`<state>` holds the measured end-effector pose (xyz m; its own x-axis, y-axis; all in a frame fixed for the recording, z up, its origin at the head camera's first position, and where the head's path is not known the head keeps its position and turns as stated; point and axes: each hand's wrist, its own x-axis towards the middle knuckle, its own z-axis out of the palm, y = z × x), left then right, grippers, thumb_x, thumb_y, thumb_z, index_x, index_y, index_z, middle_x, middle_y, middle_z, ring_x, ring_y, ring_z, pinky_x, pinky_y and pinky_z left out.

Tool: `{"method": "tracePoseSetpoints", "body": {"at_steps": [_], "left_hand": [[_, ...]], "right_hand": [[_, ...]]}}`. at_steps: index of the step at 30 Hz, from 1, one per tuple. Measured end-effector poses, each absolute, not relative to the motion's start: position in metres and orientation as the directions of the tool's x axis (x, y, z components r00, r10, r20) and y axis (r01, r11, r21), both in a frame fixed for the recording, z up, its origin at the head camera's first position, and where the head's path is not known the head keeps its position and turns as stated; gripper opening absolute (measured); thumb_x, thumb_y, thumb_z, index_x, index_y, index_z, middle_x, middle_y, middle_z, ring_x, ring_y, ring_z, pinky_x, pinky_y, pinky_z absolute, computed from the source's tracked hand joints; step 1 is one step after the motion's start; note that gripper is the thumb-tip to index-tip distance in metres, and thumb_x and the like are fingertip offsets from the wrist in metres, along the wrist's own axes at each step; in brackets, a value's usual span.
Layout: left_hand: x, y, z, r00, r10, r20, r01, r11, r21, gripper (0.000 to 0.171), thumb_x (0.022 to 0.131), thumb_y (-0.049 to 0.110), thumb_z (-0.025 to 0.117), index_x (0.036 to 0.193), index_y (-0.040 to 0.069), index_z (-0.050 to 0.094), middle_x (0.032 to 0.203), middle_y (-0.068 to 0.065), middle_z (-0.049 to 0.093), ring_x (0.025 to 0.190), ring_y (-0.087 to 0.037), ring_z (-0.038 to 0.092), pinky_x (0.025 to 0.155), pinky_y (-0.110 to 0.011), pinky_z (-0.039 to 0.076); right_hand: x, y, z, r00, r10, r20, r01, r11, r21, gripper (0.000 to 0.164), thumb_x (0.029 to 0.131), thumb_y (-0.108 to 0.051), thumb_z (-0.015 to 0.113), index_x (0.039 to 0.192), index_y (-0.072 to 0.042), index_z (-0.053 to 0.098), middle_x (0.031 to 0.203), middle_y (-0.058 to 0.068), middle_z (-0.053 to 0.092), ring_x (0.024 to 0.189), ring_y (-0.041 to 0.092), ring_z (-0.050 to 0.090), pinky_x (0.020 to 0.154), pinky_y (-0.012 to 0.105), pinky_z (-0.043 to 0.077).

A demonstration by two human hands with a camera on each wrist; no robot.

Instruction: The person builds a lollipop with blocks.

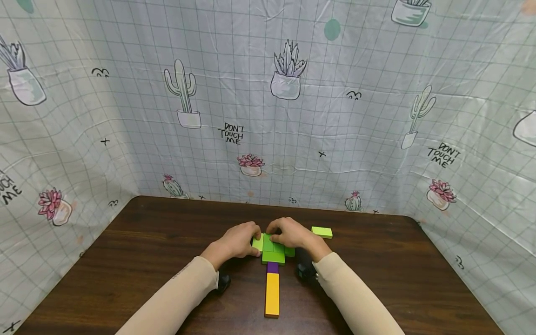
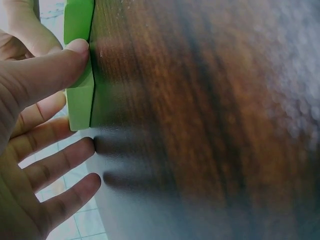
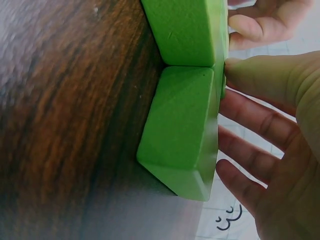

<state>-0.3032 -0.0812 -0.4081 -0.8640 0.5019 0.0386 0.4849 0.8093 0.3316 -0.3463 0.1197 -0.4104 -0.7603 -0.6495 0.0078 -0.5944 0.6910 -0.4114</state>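
Several green blocks point(image 1: 273, 257) lie together on the table in a flat cluster. My left hand point(image 1: 237, 239) pinches a light green block point(image 1: 258, 243) at the cluster's left side, thumb on its near end and index finger at its far end. In the left wrist view the other fingers point(image 2: 65, 202) are spread beyond it. My right hand point(image 1: 293, 232) reaches over the cluster, its thumb on top of a green block point(image 1: 268, 243) and its index finger curved over the far edge. A darker green block point(image 3: 177, 117) sits below that hand in the right wrist view.
A purple block point(image 1: 272, 267) and a long orange-yellow block point(image 1: 272, 295) run in line from the cluster towards me. One loose light green block point(image 1: 322, 232) lies beyond the right wrist. A patterned curtain point(image 1: 251, 116) hangs behind the dark wooden table point(image 1: 167, 232).
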Motion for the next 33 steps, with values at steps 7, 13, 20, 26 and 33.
{"method": "tracePoseSetpoints", "body": {"at_steps": [7, 13, 20, 26, 33], "left_hand": [[-0.3043, -0.0813, -0.4092, -0.860, 0.509, 0.030, 0.486, 0.801, 0.350, 0.035, 0.078, 0.031, 0.081, 0.099, 0.011, 0.061, 0.097, 0.000, 0.053, 0.079, -0.016, 0.050, 0.072, -0.034, 0.046], [-0.3055, -0.0819, -0.4105, -0.856, 0.517, 0.022, 0.491, 0.798, 0.350, 0.034, 0.079, 0.032, 0.080, 0.099, 0.012, 0.061, 0.097, 0.000, 0.053, 0.079, -0.015, 0.050, 0.072, -0.033, 0.045], [-0.3055, -0.0833, -0.4113, -0.854, 0.520, 0.027, 0.494, 0.793, 0.356, 0.034, 0.079, 0.032, 0.079, 0.099, 0.012, 0.060, 0.099, -0.001, 0.053, 0.080, -0.016, 0.050, 0.072, -0.033, 0.045], [-0.3045, -0.0839, -0.4113, -0.854, 0.519, 0.028, 0.491, 0.788, 0.371, 0.034, 0.080, 0.031, 0.079, 0.100, 0.012, 0.061, 0.102, -0.001, 0.054, 0.082, -0.016, 0.051, 0.073, -0.033, 0.046], [-0.3051, -0.0841, -0.4111, -0.850, 0.526, 0.038, 0.500, 0.781, 0.373, 0.034, 0.079, 0.030, 0.079, 0.100, 0.011, 0.060, 0.101, -0.002, 0.054, 0.082, -0.016, 0.051, 0.073, -0.034, 0.046]], "right_hand": [[-0.3456, 0.1199, -0.4094, -0.760, -0.650, 0.011, -0.596, 0.690, -0.410, 0.021, 0.091, -0.013, 0.065, 0.112, -0.013, 0.070, 0.106, 0.000, 0.068, 0.100, 0.016, 0.062, 0.083, 0.033, 0.050], [-0.3458, 0.1198, -0.4096, -0.762, -0.647, 0.002, -0.590, 0.694, -0.411, 0.021, 0.091, -0.013, 0.065, 0.111, -0.013, 0.070, 0.105, 0.000, 0.068, 0.098, 0.016, 0.062, 0.082, 0.033, 0.050], [-0.3456, 0.1189, -0.4075, -0.769, -0.639, -0.010, -0.573, 0.696, -0.432, 0.019, 0.091, -0.011, 0.065, 0.110, -0.012, 0.070, 0.104, 0.001, 0.068, 0.095, 0.017, 0.062, 0.080, 0.034, 0.050], [-0.3446, 0.1189, -0.4079, -0.767, -0.642, -0.009, -0.576, 0.694, -0.432, 0.019, 0.092, -0.011, 0.065, 0.109, -0.013, 0.070, 0.103, 0.001, 0.067, 0.094, 0.016, 0.061, 0.078, 0.033, 0.050], [-0.3440, 0.1189, -0.4079, -0.764, -0.645, 0.000, -0.581, 0.689, -0.433, 0.018, 0.092, -0.011, 0.065, 0.108, -0.013, 0.070, 0.102, 0.000, 0.067, 0.092, 0.015, 0.061, 0.076, 0.032, 0.050]]}}
